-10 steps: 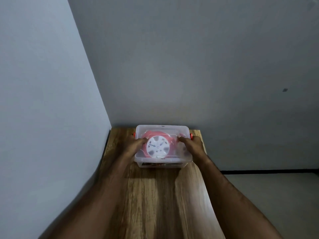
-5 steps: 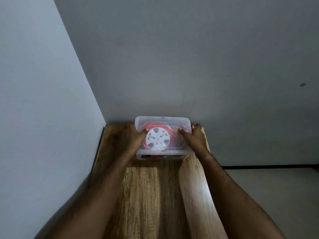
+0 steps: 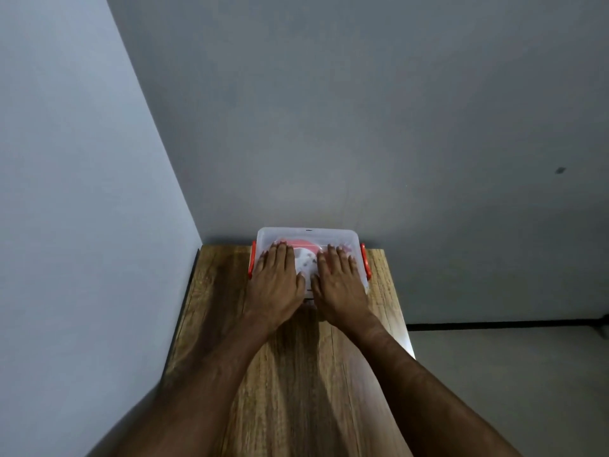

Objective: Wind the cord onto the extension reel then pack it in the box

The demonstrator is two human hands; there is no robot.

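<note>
Under my flat palms the box (image 3: 308, 235) was clear, frosted-looking plastic, smooth, with glossy orange plastic latches (image 3: 365, 258) at its 3 and 9 o'clock sides. The table (image 3: 296, 374) was grained wood with a slight sheen. The walls (image 3: 362, 127) looked matt painted.

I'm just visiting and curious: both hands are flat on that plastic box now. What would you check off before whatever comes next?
1. Reel inside the box: ok, its red and white shape shows through the lid.
2. Lid sitting level on the box: ok, as far as this view shows.
3. Left hand and right hand pressing flat on the lid: ok, fingers straight.
4. Orange latches snapped shut on both ends: cannot tell.
5. Cord fully wound and tucked in, none trapped under the lid: cannot tell, hands cover much of it.
6. Box resting fully on the wooden table: ok, at its far end by the wall.
</note>
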